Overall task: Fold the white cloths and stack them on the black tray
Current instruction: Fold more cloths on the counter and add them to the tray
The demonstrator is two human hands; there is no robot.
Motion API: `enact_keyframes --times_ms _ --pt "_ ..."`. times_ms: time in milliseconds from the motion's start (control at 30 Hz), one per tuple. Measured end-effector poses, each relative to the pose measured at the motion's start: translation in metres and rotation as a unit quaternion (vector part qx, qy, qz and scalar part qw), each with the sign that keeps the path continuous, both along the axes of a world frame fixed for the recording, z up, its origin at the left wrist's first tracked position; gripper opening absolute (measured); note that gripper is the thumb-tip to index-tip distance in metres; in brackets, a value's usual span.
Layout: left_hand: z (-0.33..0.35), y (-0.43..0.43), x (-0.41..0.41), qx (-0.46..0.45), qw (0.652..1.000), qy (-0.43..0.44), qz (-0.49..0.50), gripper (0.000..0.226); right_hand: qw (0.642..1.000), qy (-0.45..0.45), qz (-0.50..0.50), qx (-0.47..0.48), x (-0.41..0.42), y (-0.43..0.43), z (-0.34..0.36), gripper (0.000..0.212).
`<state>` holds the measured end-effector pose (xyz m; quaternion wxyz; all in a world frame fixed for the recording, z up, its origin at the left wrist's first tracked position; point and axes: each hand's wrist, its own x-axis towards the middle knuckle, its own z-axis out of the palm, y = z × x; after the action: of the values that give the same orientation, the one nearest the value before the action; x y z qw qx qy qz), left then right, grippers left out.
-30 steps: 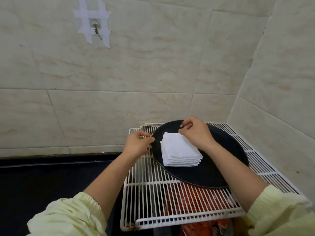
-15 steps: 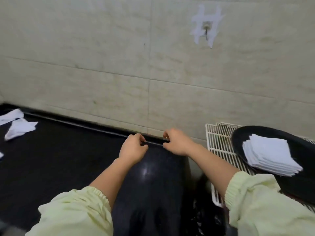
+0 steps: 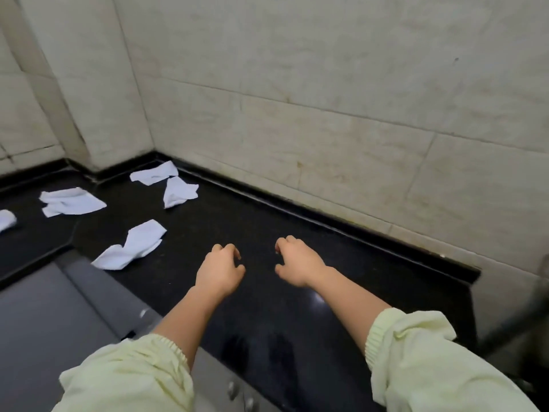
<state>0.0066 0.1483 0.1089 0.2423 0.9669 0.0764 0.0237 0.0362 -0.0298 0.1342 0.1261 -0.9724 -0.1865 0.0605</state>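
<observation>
Empty hands [image 3: 219,270] [image 3: 298,264] over bare countertop [image 3: 341,263]

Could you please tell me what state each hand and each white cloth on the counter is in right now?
left hand: empty, fingers curled, over the black counter.
right hand: empty, fingers curled.
nearest cloth: unfolded, crumpled.
corner cloth: unfolded, lying loose by the wall.
cloth beside it: crumpled, unfolded.
left cloth: rumpled, unfolded.
edge cloth: partly out of frame, state unclear.
</observation>
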Motion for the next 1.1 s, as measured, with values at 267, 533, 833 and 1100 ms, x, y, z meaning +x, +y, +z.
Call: enact_keyframes --times_ms 267,533,833,1100 --pt "-0.029 0.128 0.021 -0.006 0.996 0.032 0.080 0.025 0.997 0.033 0.070 -0.004 0.047 0.138 -0.035 0.037" --pt "-0.058 0.236 0.078 -0.014 0.991 0.059 0.123 0.025 0.992 0.078 0.099 -0.011 0.113 0.246 -0.069 0.039" --pt "-0.086 0.324 0.105 -0.035 0.975 0.013 0.219 0.038 0.983 0.142 0.109 -0.027 0.162 0.325 -0.099 0.033" --pt "-0.117 0.385 0.118 -0.022 0.979 0.115 0.168 0.038 0.981 0.168 0.089 -0.019 0.179 0.397 -0.126 0.044"
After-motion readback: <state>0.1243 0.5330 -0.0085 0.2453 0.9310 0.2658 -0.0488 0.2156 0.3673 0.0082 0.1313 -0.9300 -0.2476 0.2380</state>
